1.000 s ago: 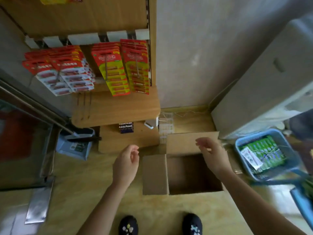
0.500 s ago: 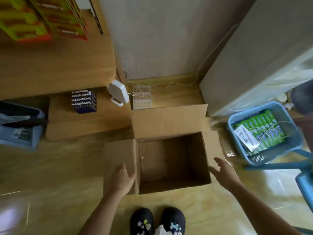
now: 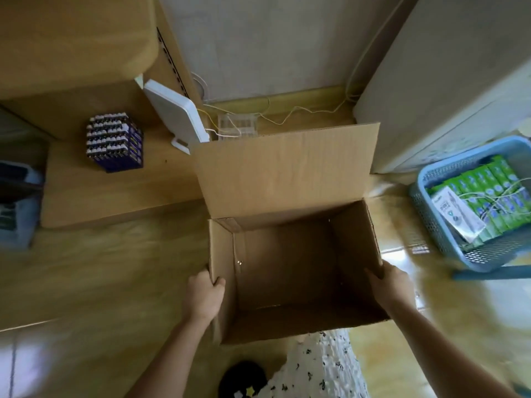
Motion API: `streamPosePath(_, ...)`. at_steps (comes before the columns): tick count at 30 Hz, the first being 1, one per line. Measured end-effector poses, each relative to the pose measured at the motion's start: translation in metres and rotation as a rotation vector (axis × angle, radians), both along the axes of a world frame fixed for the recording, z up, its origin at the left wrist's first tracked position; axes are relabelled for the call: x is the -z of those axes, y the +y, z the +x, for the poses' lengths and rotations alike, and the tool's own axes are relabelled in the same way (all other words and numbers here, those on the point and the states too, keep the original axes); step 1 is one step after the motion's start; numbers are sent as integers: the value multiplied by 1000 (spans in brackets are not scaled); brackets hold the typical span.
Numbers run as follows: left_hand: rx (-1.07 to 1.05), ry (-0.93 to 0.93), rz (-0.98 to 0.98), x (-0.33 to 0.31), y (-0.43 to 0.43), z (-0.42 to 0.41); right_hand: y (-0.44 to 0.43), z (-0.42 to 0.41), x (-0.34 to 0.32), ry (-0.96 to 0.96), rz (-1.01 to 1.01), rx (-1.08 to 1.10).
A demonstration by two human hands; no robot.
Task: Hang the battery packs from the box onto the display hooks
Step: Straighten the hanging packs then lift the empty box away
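grip on both side walls of an open brown cardboard box, set low on the tan floor just ahead of a black shoe and a white dotted garment. left hand curled round the near rim of the left wall, thumb tucked inside, fingers outside. right hand wrapped over the right wall's rim, digits partly hidden by the cardboard. far flap raised upright; inside, only bare cardboard in sight. beyond the flap, a clear plastic case and a thin yellow wire along the foot of the wall. to the left, a low wooden shelf with a purple block of small cells on it and a flat white device leaning beside. to the right, well apart from the box, a blue perforated plastic basket holding green packs and a white packet, near a grey cabinet.
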State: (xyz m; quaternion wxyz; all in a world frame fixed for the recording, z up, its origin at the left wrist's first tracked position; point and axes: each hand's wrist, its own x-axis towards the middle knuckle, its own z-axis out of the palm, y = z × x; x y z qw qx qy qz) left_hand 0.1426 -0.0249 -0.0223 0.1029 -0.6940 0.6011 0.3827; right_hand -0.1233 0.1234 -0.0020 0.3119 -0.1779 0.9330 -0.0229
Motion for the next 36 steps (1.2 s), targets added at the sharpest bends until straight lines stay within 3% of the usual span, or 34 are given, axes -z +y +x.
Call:
streamPosePath(9,-21,3,-22,-190,-3,66,-24,43,-193,-32,-94,-191)
streamPosePath(19,-372,75,-136,-452,61,154,-42,112,-451,-162,-167,-485)
streamPosePath(27,-753,72,-241,-557,148,249,-66,206,-539,-182,-274,-820)
streamPosePath(36,-1204,-20,-364,-599,298,392,-50,409,-583,-158,-278,-1303)
